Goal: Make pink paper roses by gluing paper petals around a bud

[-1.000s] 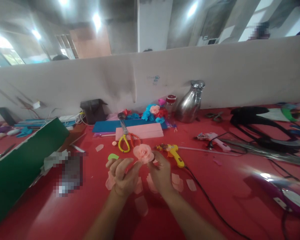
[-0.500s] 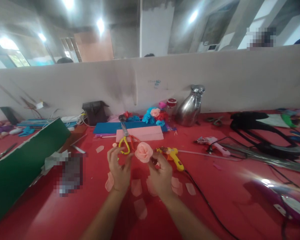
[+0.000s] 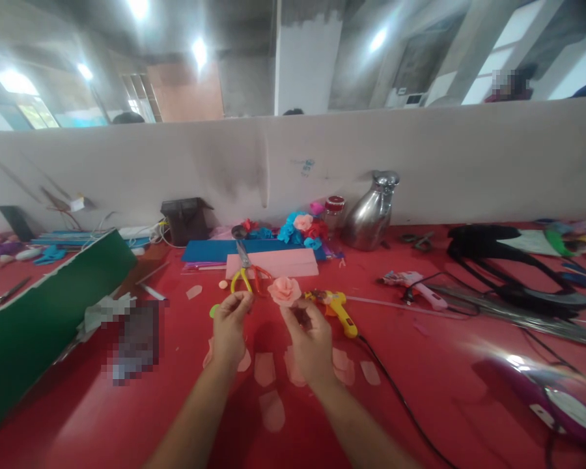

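A pink paper rose (image 3: 284,291) is upright above the table, its base pinched by the fingers of my right hand (image 3: 311,339). To its left, my left hand (image 3: 230,326) is closed, thumb and fingertips pressed together. Whatever those fingertips hold, if anything, is too small to make out. Pink paper petals (image 3: 265,369) lie on the red table below and between my hands. Scissors with yellow and red handles (image 3: 244,267) rest just beyond, on a folded pink paper strip (image 3: 297,262). Close to my right hand lies a yellow glue gun (image 3: 342,312) with a black cord.
A steel jug (image 3: 371,215) and a red-lidded jar (image 3: 334,207) stand at the back, near blue, red and pink paper flowers (image 3: 303,228). A green board (image 3: 53,326) leans at left. A pink glue gun (image 3: 427,291) and a black frame-like object (image 3: 512,267) lie right.
My left hand has drawn its spread fingers together into a pinch and moved slightly away from the rose. The rose has tipped a little, still in my right hand.
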{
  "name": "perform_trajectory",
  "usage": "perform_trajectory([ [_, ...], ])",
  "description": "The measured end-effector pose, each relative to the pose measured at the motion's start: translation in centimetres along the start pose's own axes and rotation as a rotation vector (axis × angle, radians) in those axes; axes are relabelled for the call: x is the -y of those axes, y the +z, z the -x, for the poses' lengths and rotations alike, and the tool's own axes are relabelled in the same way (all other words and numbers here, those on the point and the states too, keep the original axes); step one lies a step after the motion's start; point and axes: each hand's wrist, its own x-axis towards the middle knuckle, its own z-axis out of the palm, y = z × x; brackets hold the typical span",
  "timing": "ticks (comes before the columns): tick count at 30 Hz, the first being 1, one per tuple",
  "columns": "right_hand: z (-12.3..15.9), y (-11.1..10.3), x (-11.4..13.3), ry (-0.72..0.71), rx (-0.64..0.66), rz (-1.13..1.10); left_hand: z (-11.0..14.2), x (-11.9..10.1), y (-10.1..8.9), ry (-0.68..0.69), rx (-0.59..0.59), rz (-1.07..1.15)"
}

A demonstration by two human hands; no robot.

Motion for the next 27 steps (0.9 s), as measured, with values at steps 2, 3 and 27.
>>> perform_trajectory([
  [2,-0.1,0.0,-0.1,0.042,-0.015,-0.040,-0.4,-0.2,-0.2,-0.015,-0.049,0.116],
  [3,-0.2,0.0,-0.1,0.062,-0.021,-0.053,-0.7,-0.3,-0.4,-0.015,-0.088,0.174],
  [27,-0.5,0.2,-0.1,0.118,0.079,-0.136,0.8,0.2,0.6,-0.130,0.421,-0.142],
])
